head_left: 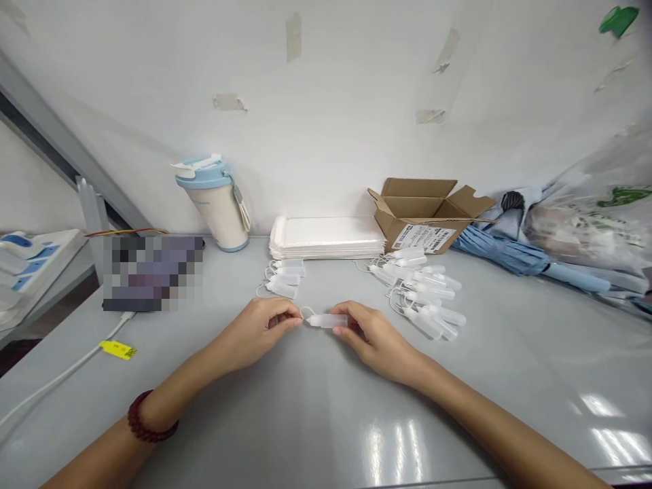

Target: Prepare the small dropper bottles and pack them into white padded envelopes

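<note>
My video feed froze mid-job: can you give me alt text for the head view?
The right hand holds a small translucent plastic bottle sideways over a glossy grey table, the left hand at its thin white loop. A small group of similar bottles lies left, a larger pile right, near an open brown cardboard box.

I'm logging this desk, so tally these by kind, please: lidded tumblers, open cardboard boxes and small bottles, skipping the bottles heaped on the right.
Lidded tumbler: 1
Open cardboard box: 1
Small bottles: 4 (1 in the right hand, 3 in the left group)
Total: 6
</note>
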Tool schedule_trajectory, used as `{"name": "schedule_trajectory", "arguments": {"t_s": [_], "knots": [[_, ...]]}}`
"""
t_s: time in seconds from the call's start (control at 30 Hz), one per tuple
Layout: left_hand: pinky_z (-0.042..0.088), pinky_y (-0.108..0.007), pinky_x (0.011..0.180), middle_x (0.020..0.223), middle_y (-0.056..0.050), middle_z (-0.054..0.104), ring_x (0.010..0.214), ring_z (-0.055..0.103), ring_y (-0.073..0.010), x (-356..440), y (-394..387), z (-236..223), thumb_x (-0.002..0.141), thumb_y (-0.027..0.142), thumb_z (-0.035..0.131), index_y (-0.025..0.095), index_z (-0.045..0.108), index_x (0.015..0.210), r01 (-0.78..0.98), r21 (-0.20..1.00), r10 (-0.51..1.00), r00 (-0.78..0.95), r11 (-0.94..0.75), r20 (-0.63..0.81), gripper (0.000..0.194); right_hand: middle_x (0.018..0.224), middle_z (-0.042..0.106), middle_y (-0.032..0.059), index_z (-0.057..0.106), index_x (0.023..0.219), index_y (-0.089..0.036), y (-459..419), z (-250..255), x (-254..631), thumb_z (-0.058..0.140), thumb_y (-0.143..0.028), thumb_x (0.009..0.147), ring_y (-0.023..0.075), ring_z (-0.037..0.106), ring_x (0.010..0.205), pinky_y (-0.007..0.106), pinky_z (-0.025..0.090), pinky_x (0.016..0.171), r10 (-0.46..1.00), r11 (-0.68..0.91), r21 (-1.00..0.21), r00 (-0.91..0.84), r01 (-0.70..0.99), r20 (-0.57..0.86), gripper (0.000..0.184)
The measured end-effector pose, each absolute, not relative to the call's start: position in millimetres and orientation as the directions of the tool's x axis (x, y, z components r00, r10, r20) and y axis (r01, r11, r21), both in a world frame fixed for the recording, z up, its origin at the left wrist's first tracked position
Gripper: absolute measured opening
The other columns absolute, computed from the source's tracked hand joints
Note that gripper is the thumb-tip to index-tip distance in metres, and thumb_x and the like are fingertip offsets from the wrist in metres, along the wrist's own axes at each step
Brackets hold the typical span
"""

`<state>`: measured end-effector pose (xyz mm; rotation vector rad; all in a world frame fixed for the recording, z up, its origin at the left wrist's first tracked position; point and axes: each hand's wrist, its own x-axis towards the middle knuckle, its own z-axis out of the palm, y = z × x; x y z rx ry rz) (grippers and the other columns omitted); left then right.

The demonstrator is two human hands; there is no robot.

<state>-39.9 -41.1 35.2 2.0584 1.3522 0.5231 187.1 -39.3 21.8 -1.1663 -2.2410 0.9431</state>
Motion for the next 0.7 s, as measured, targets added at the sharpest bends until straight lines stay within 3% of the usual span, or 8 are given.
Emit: {"name": "schedule_trajectory", "arguments": {"t_s": [0.43,0.57,0.7], "knots": [[0.04,-0.021,0.058,0.07,0.003,0.065,0.066,0.056,-0.0146,-77.1,-24.3,54.1,0.081,0.036,0.049,0.021,0.065,0.072,0.759,0.619,0.946,0.316,-0.202,-0.079,0.024,0.083,0.061,0.0048,0.056,0.097,-0.018,-30.6,15.9,189.2,0.046,-0.026,0.09,0.0147,0.056,0.071,0.029,0.044,0.066,0.843,0.482,-0.656,-0.511,0.58,0.168,0.015],[0.04,-0.022,0.056,0.068,0.002,0.066,0.063,0.056,-0.0155,-84.8,-20.9,56.4,0.08,0.036,0.048,0.021,0.066,0.071,0.819,0.549,0.961,0.259,-0.166,-0.096,0.025,0.085,0.061,0.0053,0.055,0.099,-0.018,-29.7,13.5,190.0,0.046,-0.025,0.089,0.0155,0.056,0.072,0.032,0.045,0.069,0.833,0.501,-0.62,-0.53,0.604,0.158,0.014],[0.042,-0.026,0.059,0.073,-0.001,0.066,0.063,0.057,-0.0175,-85.9,-20.7,56.2,0.077,0.037,0.051,0.02,0.063,0.076,0.889,0.448,0.994,0.109,-0.098,0.002,0.021,0.097,0.06,0.0084,0.054,0.103,-0.019,-24.9,13.8,197.6,0.045,-0.024,0.09,0.0178,0.056,0.079,0.034,0.045,0.073,0.82,0.553,-0.545,-0.53,0.631,0.218,0.017]]}}
